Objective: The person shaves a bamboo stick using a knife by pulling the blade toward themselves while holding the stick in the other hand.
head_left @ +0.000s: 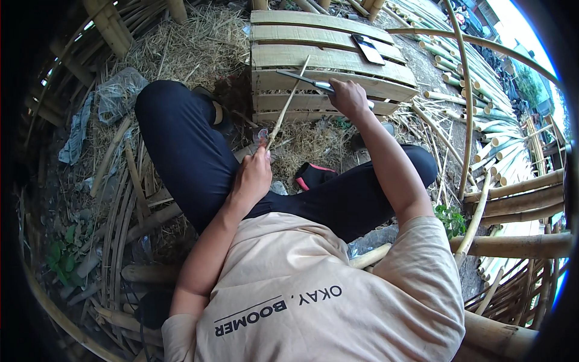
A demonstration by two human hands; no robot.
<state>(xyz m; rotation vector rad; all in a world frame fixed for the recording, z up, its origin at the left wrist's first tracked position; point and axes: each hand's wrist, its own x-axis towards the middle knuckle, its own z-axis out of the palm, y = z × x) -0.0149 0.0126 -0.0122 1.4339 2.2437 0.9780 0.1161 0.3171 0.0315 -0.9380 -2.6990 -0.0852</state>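
My left hand (256, 172) is closed round the lower end of a thin, pale bamboo stick (283, 113). The stick slants up and away from my lap, its far end over the edge of a wooden slatted crate (301, 58). In my right hand (350, 99) is a knife (304, 79), gripped by its handle, with the dark blade pointing left. The blade crosses the upper part of the stick; whether it touches, I cannot tell. A phone (368, 49) lies on top of the crate, beyond my right hand.
Between my legs lies a black and pink item (313, 175) on straw-covered ground. Crumpled clear plastic (120, 93) sits by my left knee. Bamboo poles (500, 142) are piled at the far right, and a curved pole (465, 102) rises nearer. Bent strips (120, 223) lie at left.
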